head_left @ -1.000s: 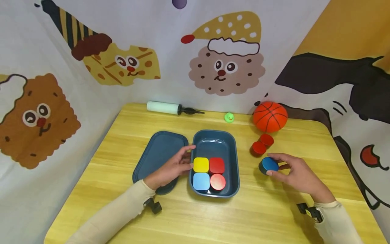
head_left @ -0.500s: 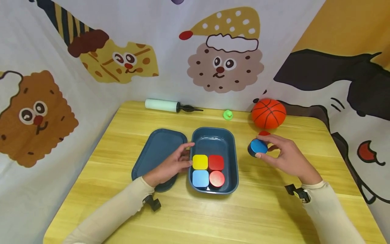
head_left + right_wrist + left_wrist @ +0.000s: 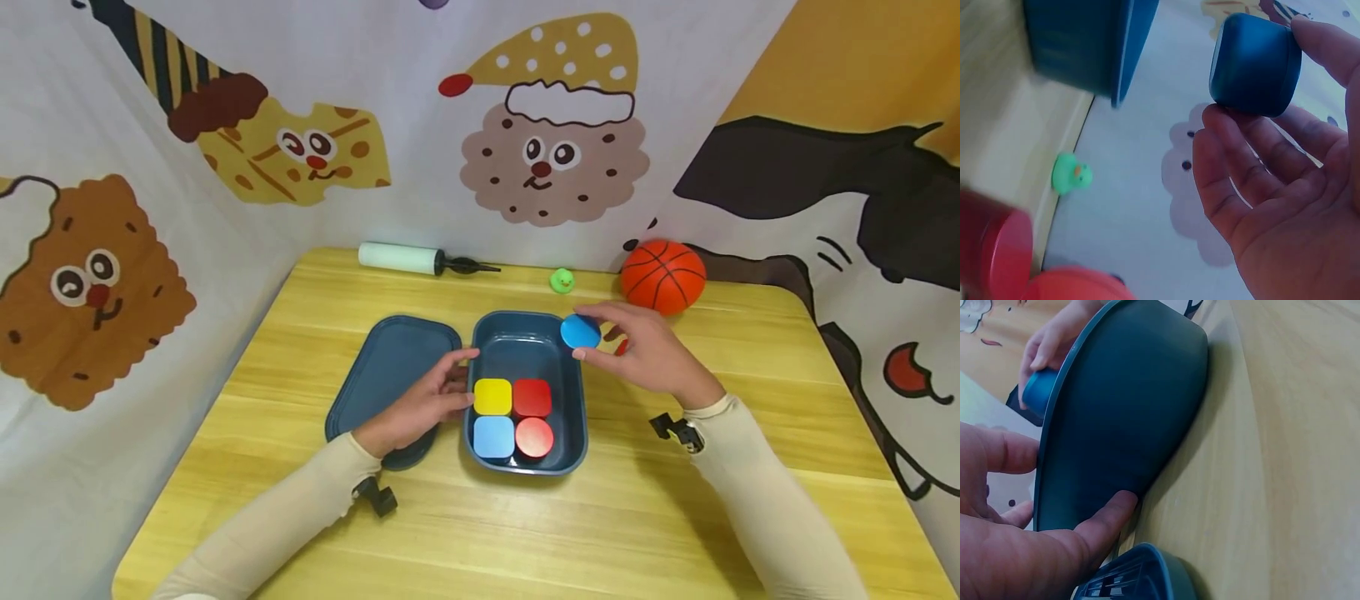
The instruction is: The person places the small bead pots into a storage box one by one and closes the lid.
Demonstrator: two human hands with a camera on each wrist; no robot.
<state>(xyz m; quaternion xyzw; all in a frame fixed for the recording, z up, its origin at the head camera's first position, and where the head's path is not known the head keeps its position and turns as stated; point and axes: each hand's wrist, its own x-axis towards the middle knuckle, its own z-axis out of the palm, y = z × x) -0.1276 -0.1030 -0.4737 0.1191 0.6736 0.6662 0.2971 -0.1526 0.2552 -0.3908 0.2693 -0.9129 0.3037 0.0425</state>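
While pale wooden surface (image 3: 480,533) spreads below, dark blue box (image 3: 525,354) sits near its middle. Matching lid (image 3: 393,367) lies just left, partly beneath left hand (image 3: 422,408): fingers spread, touching box's left side. Right hand (image 3: 647,348) pinches round blue block (image 3: 581,332) between thumb and fingers, raised at box's far right corner. Pale pump (image 3: 401,258) lies along back edge; orange ball (image 3: 663,278) sits back right. Inside box, near half: yellow block (image 3: 492,397), red square block (image 3: 532,398), light blue block (image 3: 493,437), red round block (image 3: 534,437). Green duck (image 3: 562,281) between pump and ball.
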